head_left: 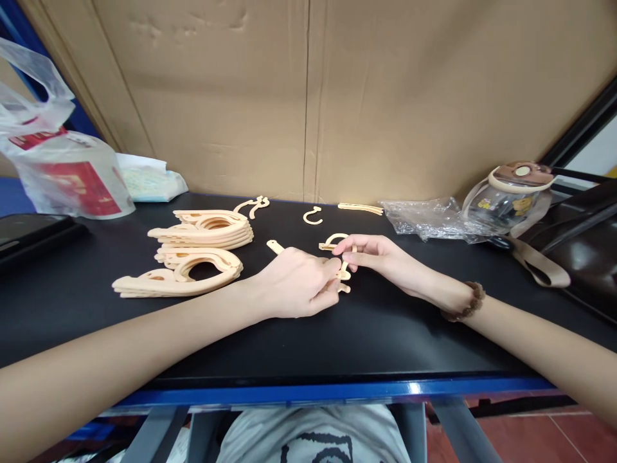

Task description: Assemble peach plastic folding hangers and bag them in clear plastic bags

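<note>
A: Hands?
B: Left hand (pixel 301 283): fingers curled together, pinching a small cream plastic piece (pixel 344 275), mostly hidden. Right hand (pixel 378 254): thumb and fingertips drawn together on a slim cream plastic rod (pixel 355 249). Whether the two parts are joined, cannot tell.
A: Location?
B: Both parts, middle of the matt black counter (pixel 289 350), between the hands. Just behind the right fingertips, one curved cream plastic part (pixel 326 246).
A: Surroundings?
B: Left: two stacks of curved cream plastic pieces, rear stack (pixel 212 239) and front stack (pixel 180 283). Farther back: one loose cream plastic hook (pixel 314 222). Right: crumpled clear plastic wrapping (pixel 424 217).
</note>
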A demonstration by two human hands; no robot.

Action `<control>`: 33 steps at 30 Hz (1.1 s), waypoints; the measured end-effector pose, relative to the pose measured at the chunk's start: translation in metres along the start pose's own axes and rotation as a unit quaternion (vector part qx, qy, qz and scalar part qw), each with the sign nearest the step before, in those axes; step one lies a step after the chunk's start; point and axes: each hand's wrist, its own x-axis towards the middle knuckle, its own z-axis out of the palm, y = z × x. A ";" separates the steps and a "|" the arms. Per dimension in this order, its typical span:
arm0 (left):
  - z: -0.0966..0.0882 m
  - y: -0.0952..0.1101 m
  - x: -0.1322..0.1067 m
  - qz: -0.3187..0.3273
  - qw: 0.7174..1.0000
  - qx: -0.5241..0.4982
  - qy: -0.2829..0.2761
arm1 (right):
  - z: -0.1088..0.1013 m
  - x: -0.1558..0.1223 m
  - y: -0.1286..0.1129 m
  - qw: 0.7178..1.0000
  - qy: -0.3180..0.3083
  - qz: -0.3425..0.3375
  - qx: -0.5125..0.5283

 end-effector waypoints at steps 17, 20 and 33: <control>-0.002 -0.003 -0.002 -0.020 0.994 -0.105 -0.036 | -0.005 -0.002 -0.003 1.000 -0.003 0.013 0.010; -0.004 -0.001 -0.001 -0.043 0.990 -0.124 -0.043 | -0.005 -0.002 -0.003 1.000 0.003 0.012 0.000; -0.017 -0.005 0.002 -0.179 0.966 -0.185 0.015 | -0.003 -0.003 -0.019 0.989 0.076 -0.071 -0.108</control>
